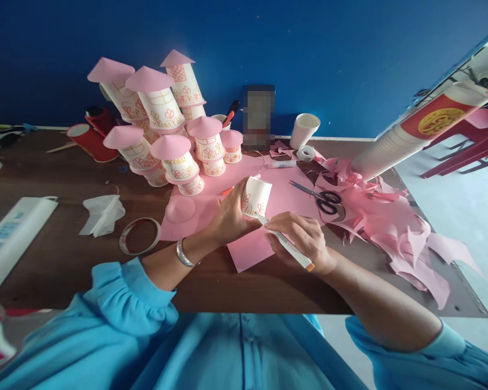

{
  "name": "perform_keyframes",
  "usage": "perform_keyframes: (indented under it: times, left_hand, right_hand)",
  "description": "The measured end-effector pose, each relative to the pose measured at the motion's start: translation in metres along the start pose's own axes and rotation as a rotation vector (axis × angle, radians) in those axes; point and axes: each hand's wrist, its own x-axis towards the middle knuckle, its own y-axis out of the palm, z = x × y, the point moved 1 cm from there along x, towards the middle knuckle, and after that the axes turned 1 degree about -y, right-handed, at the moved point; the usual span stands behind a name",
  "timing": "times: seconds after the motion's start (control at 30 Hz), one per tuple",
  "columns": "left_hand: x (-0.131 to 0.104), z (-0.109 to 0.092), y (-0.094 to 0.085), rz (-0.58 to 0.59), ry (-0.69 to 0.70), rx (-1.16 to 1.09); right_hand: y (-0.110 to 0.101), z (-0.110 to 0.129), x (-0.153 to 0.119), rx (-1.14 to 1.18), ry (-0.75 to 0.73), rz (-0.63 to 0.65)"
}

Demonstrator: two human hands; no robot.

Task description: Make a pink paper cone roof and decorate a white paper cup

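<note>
My left hand [231, 215] is wrapped round a white paper cup [258, 195] that has orange flower drawings near its lower edge. In my right hand [301, 238] is a white marker [290, 251] with an orange end, its tip touching or very close to the cup's lower edge. Pink paper [252, 250] lies under both hands. A flat pink paper cone [180, 209] rests left of my left hand. Behind it stands a cluster of paper-cup towers [181, 172] with pink cone roofs and orange drawings.
Black-handled scissors [327, 201] lie right of the cup, beside pink paper scraps [390, 233]. A long stack of cups [415, 132] leans at the right. A tape roll [140, 236], crumpled white paper [102, 215] and a white power strip [18, 241] are at the left.
</note>
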Motion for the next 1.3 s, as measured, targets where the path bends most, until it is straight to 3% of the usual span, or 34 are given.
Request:
perform_keyframes:
  times: [1.0, 1.17, 1.3]
  left_hand:
    - [0.001, -0.006, -0.001, -0.016, -0.066, -0.089]
    - [0.002, -0.006, -0.001, -0.025, -0.157, -0.226]
    - [0.001, -0.008, -0.002, -0.021, -0.18, -0.21]
  right_hand:
    - [0.0, -0.003, -0.003, -0.035, 0.028, 0.028]
    - [-0.005, -0.004, 0.0, -0.07, 0.018, -0.016]
    - [-0.007, -0.004, 0.002, -0.087, 0.011, -0.036]
